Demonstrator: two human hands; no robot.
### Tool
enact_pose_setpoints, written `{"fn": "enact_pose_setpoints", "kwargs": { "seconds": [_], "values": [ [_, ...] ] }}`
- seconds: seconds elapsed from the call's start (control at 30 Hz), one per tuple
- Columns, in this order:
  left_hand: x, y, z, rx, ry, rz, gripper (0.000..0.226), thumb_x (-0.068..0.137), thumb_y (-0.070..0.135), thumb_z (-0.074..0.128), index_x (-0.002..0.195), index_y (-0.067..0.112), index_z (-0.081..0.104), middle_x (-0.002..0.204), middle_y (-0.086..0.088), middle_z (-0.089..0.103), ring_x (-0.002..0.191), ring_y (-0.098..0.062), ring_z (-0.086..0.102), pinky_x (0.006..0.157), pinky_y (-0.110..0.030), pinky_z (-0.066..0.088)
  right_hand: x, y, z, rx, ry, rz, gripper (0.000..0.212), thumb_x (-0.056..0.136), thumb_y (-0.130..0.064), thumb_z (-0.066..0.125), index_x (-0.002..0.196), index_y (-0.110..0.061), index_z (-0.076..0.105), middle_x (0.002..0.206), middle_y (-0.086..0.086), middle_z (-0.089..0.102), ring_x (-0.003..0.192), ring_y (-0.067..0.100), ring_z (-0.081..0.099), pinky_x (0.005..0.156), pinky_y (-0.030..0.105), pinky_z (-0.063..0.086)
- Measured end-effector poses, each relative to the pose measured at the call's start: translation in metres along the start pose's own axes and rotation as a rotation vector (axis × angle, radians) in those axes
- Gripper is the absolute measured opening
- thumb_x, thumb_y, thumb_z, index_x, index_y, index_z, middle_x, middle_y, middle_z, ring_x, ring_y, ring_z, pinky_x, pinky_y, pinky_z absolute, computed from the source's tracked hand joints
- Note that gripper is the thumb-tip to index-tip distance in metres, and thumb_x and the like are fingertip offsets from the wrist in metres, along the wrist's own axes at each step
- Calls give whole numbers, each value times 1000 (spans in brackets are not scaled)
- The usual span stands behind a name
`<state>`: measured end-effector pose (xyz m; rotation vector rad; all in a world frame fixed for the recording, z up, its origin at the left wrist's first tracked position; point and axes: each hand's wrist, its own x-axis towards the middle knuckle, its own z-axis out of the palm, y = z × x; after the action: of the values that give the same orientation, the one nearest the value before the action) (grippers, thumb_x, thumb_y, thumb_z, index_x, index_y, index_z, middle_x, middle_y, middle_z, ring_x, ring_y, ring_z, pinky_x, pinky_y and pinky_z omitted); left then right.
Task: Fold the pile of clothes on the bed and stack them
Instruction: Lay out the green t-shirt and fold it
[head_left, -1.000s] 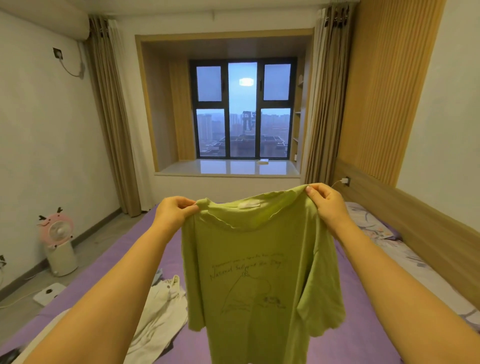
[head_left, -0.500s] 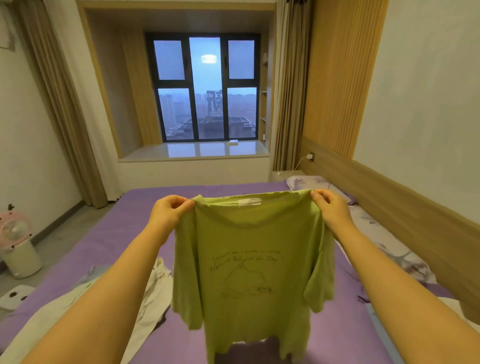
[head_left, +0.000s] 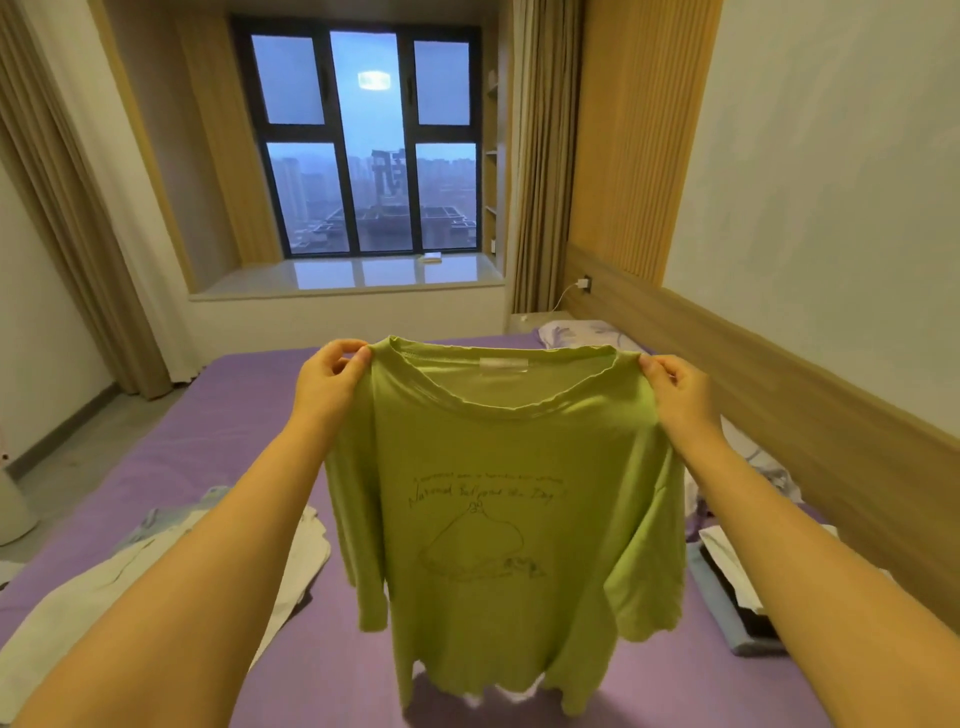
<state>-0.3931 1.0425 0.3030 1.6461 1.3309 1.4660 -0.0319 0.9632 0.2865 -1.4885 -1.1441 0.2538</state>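
Note:
A green T-shirt (head_left: 498, 525) with a faint printed drawing hangs spread out in front of me above the purple bed (head_left: 218, 431). My left hand (head_left: 327, 387) pinches its left shoulder at the collar. My right hand (head_left: 675, 395) pinches the right shoulder. The hem dangles just above the sheet. A heap of white and pale blue clothes (head_left: 156, 582) lies loose on the bed at the lower left. Folded clothes (head_left: 737, 592) lie stacked at the right, partly hidden by my right arm.
A wooden headboard (head_left: 810, 431) runs along the right side. A patterned pillow (head_left: 582, 332) lies at the far right corner of the bed. Behind the bed are a window sill (head_left: 353, 275) and curtains. Bare floor shows on the left.
The view has tilted down and swung right, so the fan on the left floor has left the frame. The shirt sits lower over the bed, still held by both shoulders.

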Motion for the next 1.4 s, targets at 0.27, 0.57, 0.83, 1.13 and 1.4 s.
{"fn": "enact_pose_setpoints", "kwargs": {
  "seconds": [0.27, 0.57, 0.83, 1.13, 1.4],
  "values": [
    [22, -41, 24, 107, -47, -100, 11, 96, 28, 52, 99, 21, 60, 95, 6, 57, 86, -12, 52, 68, -28, 41, 30, 35, 31, -70, -161, -34, 27, 94, -29, 56, 92, -6, 69, 87, 21, 67, 82, 34, 59, 69, 34, 44],
    [18, -192, 122, 282, -158, -502, 17, 92, 19, 61, 103, 7, 61, 102, -10, 62, 90, -19, 54, 80, -31, 42, 55, 187, 137, -137, -634, 214, 12, 92, -21, 61, 84, -14, 67, 83, 1, 65, 80, 13, 56, 69, 25, 39],
    [1, -304, 189, 343, -205, -812, 26, 89, 19, 65, 110, 4, 64, 101, -14, 67, 98, -29, 61, 84, -37, 46, 64, 315, 219, -191, -800, 378, 15, 96, -10, 52, 97, -2, 64, 90, 13, 63, 82, 17, 51, 65, 24, 34],
    [42, -391, 221, 467, -196, -787, 14, 93, 21, 58, 99, 10, 63, 95, -7, 63, 88, -23, 56, 74, -32, 40, 73, 398, 279, -330, -732, 443, 21, 97, -24, 51, 101, -9, 65, 99, 12, 69, 91, 29, 61, 79, 37, 45],
    [116, -462, 239, 444, -133, -715, 16, 93, 18, 58, 105, 8, 64, 99, -6, 62, 89, -20, 54, 75, -28, 38, 106, 441, 331, -389, -620, 390, 23, 96, -28, 52, 104, -12, 68, 104, 10, 70, 97, 30, 63, 82, 39, 48]
  ]
}}
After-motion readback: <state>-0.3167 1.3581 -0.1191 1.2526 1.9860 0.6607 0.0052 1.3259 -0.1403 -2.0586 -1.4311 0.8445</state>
